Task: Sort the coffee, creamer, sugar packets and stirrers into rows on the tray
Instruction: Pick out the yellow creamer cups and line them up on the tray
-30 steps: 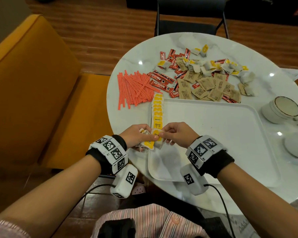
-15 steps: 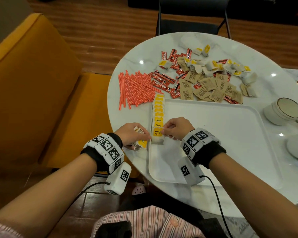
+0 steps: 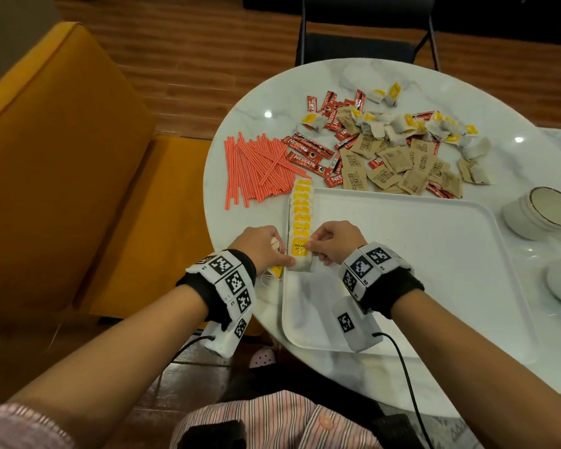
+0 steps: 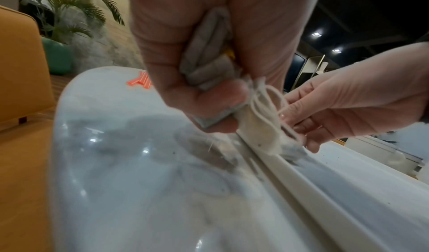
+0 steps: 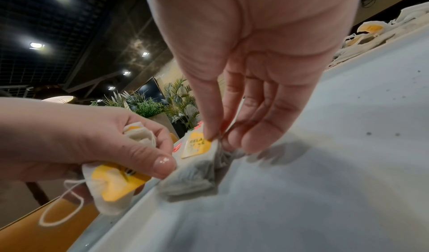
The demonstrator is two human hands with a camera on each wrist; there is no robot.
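My right hand pinches the nearest tea bag at the tray's nine o'clock edge; my left hand clutches spares. A careless nudge could topple the row over the rim.

Left hand clutches tea bags — strings dangling over tray rim.
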